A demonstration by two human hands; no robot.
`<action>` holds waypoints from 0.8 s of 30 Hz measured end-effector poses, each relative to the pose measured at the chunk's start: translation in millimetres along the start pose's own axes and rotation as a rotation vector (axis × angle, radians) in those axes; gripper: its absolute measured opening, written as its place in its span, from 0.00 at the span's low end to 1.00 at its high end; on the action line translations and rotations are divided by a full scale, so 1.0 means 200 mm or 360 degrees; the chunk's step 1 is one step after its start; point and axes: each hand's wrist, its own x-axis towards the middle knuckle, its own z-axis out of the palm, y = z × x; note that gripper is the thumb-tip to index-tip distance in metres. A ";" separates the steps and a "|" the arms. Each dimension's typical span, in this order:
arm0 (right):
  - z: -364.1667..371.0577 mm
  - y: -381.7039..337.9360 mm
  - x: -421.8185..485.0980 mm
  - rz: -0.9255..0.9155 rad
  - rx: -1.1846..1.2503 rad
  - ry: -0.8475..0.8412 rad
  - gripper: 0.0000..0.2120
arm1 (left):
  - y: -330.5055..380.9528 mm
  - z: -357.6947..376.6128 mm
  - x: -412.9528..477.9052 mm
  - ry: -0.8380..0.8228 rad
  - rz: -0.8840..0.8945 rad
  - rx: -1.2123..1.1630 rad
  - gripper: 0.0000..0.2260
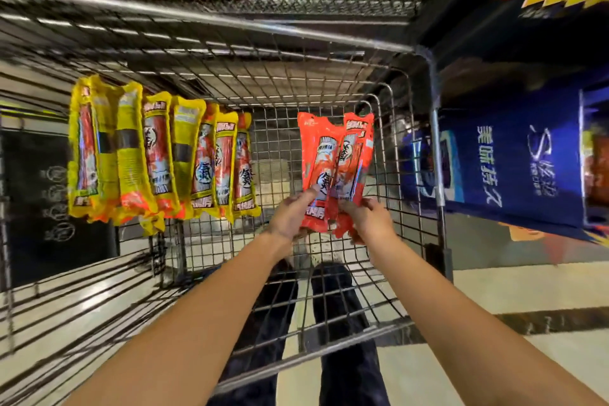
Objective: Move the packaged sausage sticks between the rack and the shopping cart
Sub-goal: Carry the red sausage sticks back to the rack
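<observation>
Sausage sticks in yellow packs [158,155] are lying in a row at the left of the shopping cart [436,142]. Right of them, the left hand [291,217] is pinching the lower end of 2 red packs [329,161], and the right hand [372,221] is gripping the same end, both arms reaching forward over the basket. Packs are looking light, soft and slick, so the sealed ends seem the safest hold.

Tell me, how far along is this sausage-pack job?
Seemingly done: a row of yellow packs lies lined up on the left. In hand: the left hand and right hand each grip the lower ends of red packs above the cart's wire mesh. Left: placing those; whether more remain elsewhere isn't visible.
</observation>
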 end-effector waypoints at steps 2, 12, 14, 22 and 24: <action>-0.02 -0.01 -0.09 0.0053 0.0189 -0.0146 0.15 | 0.02 -0.03 -0.06 0.0088 -0.0061 0.0123 0.18; -0.24 -0.04 -0.77 0.0059 0.0932 -0.0574 0.17 | 0.20 -0.11 -0.67 0.0079 -0.0022 0.0360 0.16; -0.31 -0.01 -0.94 0.0007 0.1004 -0.0636 0.16 | 0.25 -0.10 -0.81 0.0031 0.0002 0.0378 0.17; -0.50 0.32 -1.45 -0.0154 0.1333 -0.0298 0.23 | 0.27 -0.05 -1.21 -0.0180 0.0157 0.0498 0.16; -0.56 0.44 -1.56 -0.0168 0.1461 -0.0216 0.22 | 0.26 0.02 -1.27 -0.0257 0.0175 0.0585 0.16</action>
